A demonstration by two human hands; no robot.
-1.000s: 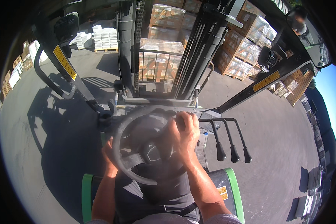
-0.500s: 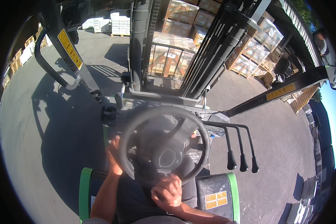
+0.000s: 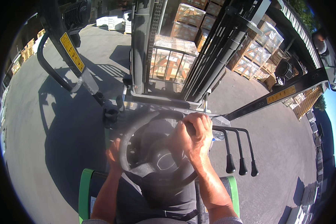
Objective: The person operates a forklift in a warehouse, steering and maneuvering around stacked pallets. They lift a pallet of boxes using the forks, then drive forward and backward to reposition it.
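A dark steering wheel (image 3: 127, 136) with a blurred rim is in front of me. My right hand (image 3: 195, 134) is closed at its upper right, with the fingers curled over a dark part that they mostly hide. My left hand (image 3: 114, 154) is by the left side of the rim, its fingers partly stretched upward and partly blurred; whether it touches the rim is not clear. Right of the wheel stand three black levers (image 3: 242, 166) with thick grips, and no hand is on them. A small dark lever (image 3: 120, 102) stands beyond the wheel's left side.
Ahead rises a forklift mast (image 3: 142, 48); behind its bars sits a wrapped pallet load (image 3: 173, 56). More wrapped crates (image 3: 254, 52) are stacked at the right. White stacks (image 3: 114, 23) stand far left. Frame posts (image 3: 72, 52) with yellow labels flank me, and a round lamp (image 3: 283, 69) is at right.
My right hand has swung from the bottom of the wheel to its upper right, and the wheel has turned. My left hand stays almost in place. The yard background has shifted slightly rightward.
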